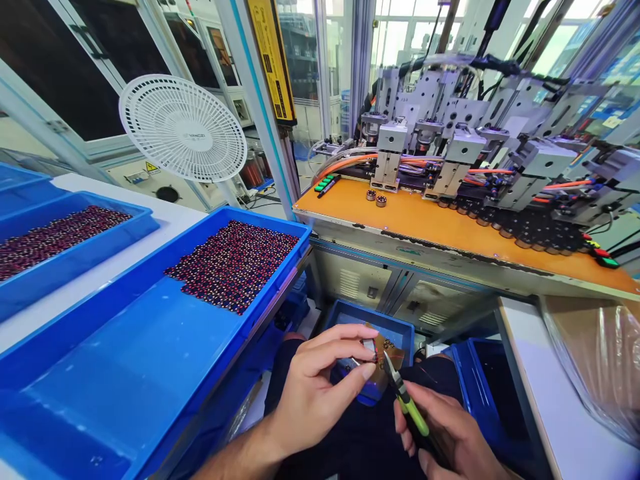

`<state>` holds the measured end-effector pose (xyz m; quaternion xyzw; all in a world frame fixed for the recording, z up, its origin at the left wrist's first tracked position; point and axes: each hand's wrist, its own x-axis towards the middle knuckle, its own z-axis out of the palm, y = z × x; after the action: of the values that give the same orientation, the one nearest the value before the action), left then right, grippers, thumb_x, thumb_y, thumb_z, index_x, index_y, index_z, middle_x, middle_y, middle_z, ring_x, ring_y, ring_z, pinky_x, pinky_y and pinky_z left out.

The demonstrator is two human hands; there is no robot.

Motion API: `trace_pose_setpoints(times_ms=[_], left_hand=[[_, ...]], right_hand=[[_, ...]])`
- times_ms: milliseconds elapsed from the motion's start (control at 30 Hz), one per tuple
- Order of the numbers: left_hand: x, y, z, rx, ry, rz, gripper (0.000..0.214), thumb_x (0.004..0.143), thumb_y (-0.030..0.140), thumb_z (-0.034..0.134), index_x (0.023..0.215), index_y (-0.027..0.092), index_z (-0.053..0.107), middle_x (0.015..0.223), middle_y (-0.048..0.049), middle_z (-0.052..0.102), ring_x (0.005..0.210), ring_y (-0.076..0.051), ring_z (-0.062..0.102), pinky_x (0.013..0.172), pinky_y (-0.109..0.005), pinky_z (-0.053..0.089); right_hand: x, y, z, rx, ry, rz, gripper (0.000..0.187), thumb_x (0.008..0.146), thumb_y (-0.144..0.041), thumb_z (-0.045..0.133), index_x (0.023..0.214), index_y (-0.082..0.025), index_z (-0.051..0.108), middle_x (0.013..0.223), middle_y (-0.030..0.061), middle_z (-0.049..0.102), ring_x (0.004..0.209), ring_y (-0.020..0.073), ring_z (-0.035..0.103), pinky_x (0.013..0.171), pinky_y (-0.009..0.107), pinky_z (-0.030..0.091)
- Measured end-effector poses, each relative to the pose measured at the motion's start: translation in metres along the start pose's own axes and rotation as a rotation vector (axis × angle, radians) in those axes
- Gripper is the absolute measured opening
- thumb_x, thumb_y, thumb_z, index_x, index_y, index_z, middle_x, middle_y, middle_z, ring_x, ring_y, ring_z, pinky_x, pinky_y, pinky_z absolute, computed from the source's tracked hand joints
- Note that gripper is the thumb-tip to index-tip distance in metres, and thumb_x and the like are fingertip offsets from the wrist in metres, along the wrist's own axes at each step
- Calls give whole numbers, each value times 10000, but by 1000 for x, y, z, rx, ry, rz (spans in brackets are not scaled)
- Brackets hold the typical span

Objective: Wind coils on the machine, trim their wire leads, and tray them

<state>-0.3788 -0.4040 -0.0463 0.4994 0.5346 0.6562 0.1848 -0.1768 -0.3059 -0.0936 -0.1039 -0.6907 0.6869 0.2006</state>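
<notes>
Down at the person's lap, the small part (369, 348) is hard to make out. It is pinched between the thumb and fingertips of the left hand (310, 390), which cover most of it, and only a pale bit shows. The right hand (450, 437) is cut off by the bottom of the view. It is closed around the green-handled cutters (403, 393), and its palm hides the handle ends. The cutter tips point up and left, right at the part. Whether they touch it I cannot tell.

The left wrist comes up from below with the fingers curled inward. Both hands hover above a small blue bin (397, 328), whose contents are unclear behind them.

To the left, a large blue tray (125, 373) sits on a white surface. Dark red pieces (235, 263) are heaped toward its far right corner. A second tray (75, 260) beyond it is cut off at the left edge.

A clear plastic bag (595, 360) lies on the right. Farther back, two small rings (376, 197) sit on an orange surface (425, 223) near its far edge, in front of a grey machine (475, 153). A white fan (183, 127) stands to the left.
</notes>
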Motion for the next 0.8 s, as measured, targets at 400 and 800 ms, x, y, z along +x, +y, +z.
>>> trace_pose_setpoints(times_ms=[400,800], left_hand=[[-1,-6,-2,16,-41,65,196,826,58,682,944,212,713,1091,-92,695,997,-217,690,866,-360,576],[-9,-16,4,-54,4,223,500,791,-56,655,1137,257,473,1065,-54,675,1021,-203,691,909,-381,588]], right_hand=[[-3,3,-8,-40,84,231,540,859,-265,654,1386,-299,541,962,80,651,788,172,628,681,284,545],[-4,-29,-10,128,65,475,428,842,-612,627,950,-223,770,878,122,680,793,235,665,719,364,559]])
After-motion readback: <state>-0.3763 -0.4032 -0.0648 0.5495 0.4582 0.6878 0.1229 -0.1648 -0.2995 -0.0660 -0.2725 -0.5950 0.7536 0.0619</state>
